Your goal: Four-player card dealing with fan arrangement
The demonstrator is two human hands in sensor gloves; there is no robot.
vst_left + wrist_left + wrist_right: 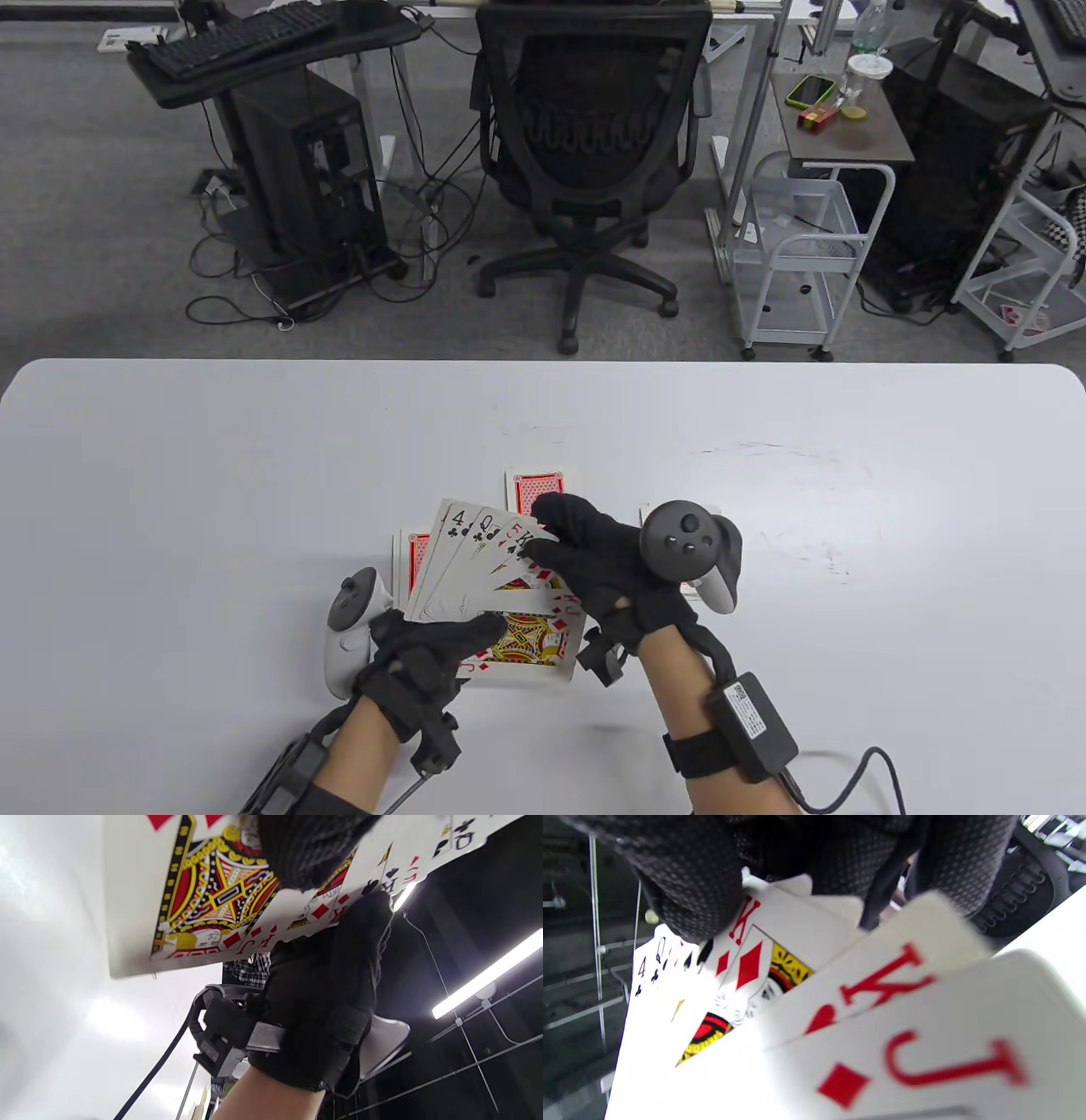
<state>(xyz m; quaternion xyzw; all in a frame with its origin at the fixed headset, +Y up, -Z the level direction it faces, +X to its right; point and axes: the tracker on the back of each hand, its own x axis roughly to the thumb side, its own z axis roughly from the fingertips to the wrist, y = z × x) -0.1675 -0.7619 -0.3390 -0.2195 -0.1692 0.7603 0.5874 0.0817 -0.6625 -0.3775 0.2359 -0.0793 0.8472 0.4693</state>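
A: Where's the fan?

B: The left hand pinches the fan of cards at its base, thumb across the jack of diamonds. The cards spread from 11 o'clock round to 3.

A: And the right hand?

B: The right hand, at the fan's 2 o'clock, pinches its upper edge. I'd judge it spreads the next card. No containers; face-down piles lie at 12 o'clock.

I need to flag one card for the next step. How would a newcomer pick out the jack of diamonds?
Start at the white table, then find the face-up fan held between both gloved hands. The jack of diamonds is its lowest, rightmost card, the only one showing its full court picture, under the left hand thumb.
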